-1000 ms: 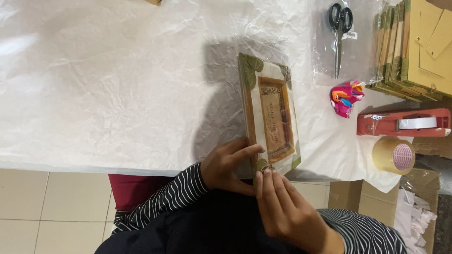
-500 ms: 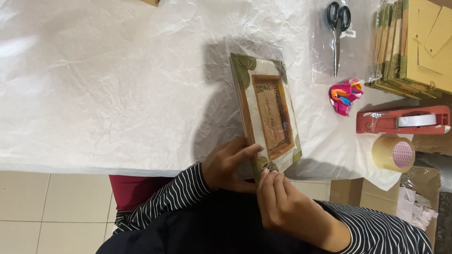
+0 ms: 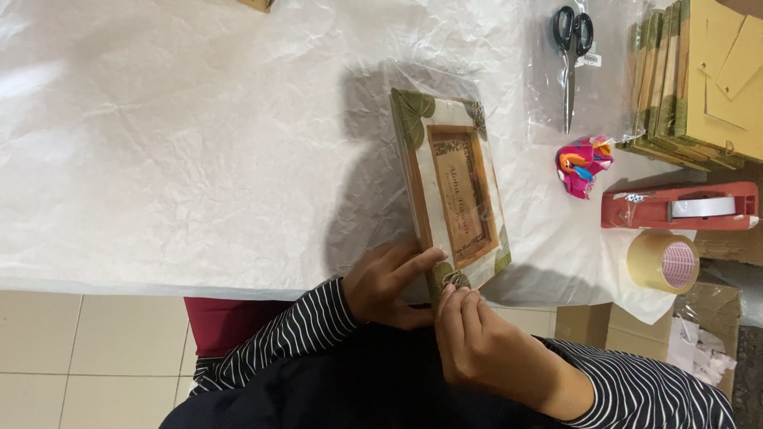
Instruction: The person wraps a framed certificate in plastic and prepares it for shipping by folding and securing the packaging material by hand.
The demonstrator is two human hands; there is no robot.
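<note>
Both hands' fingers [image 3: 413, 266] pinch the tilted picture frame [image 3: 457, 191] at its near edge, so it may slip onto the table [image 3: 159, 143].

1. The person wears a top with long sleeves, in thin black and white stripes.
2. The striped sleeve of the left arm ends at the wrist, so the left hand [image 3: 389, 284] is bare.
3. The sleeve of the right arm ends a little higher, and the right hand [image 3: 477, 345] and the wrist are bare.
4. Both hands have no gloves, and I cannot see rings or a watch.
5. Between the sleeves the clothing looks plain dark, almost black.
</note>
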